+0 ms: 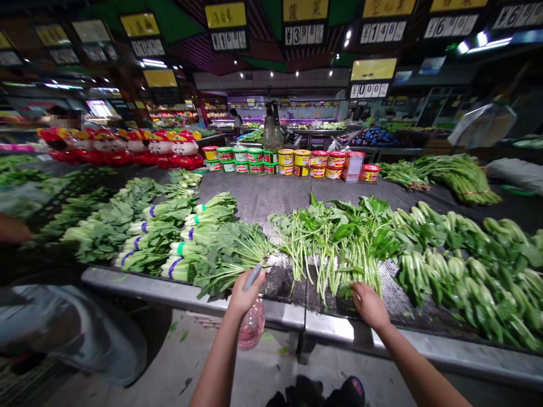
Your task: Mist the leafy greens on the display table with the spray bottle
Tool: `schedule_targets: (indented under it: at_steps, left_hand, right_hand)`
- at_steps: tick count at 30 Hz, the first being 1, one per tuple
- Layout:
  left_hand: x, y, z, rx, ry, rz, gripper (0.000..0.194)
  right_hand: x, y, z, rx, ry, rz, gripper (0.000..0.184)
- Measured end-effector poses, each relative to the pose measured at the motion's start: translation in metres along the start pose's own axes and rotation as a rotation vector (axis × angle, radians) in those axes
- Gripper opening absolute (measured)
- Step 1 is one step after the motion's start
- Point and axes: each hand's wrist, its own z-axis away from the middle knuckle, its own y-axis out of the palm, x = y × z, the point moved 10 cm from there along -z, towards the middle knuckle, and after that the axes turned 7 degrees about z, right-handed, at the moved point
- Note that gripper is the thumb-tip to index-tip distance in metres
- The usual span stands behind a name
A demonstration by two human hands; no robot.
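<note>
My left hand point(246, 291) is closed around the neck of a spray bottle point(252, 327) with a clear pinkish body. Its grey nozzle pokes out above my fingers, toward the display. Loose long-stemmed leafy greens point(331, 237) lie in front of me, stems pointing my way. At the stem ends, my right hand point(371, 305) has its fingers pinched together, with a green leaf point(345, 291) at the fingertips. Left of these stems, beside the bottle, is a heap of dark leafy greens point(231, 254).
Taped bundles of greens point(156, 232) lie on the left, bok choy point(458, 265) on the right. A metal rail point(335, 328) edges the stand. Stacked tubs point(254, 161) and red plush figures point(123, 148) line the back. A person's jeans leg point(76, 328) is close on my left.
</note>
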Motion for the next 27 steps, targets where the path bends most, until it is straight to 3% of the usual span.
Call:
schedule_targets:
  at_steps: [4, 8, 16, 22, 27]
  left_hand:
    - [0.007, 0.006, 0.002, 0.023, -0.027, -0.059, 0.036]
    - [0.014, 0.012, 0.004, 0.038, -0.054, -0.100, 0.033]
    - [0.012, 0.024, 0.009, 0.070, -0.076, -0.063, 0.035]
    - [-0.004, 0.031, 0.012, 0.103, -0.015, 0.034, 0.036]
    - [0.005, 0.048, 0.014, 0.166, -0.046, 0.073, 0.039]
  right_hand:
    - [0.019, 0.002, -0.002, -0.044, -0.044, -0.043, 0.031]
    - [0.004, 0.002, 0.002, -0.094, 0.051, -0.048, 0.031]
    - [-0.010, 0.006, 0.006, -0.065, 0.172, -0.093, 0.031]
    - [-0.013, 0.007, 0.007, -0.065, 0.198, -0.095, 0.032]
    - [-0.016, 0.008, 0.008, -0.052, 0.227, -0.100, 0.032]
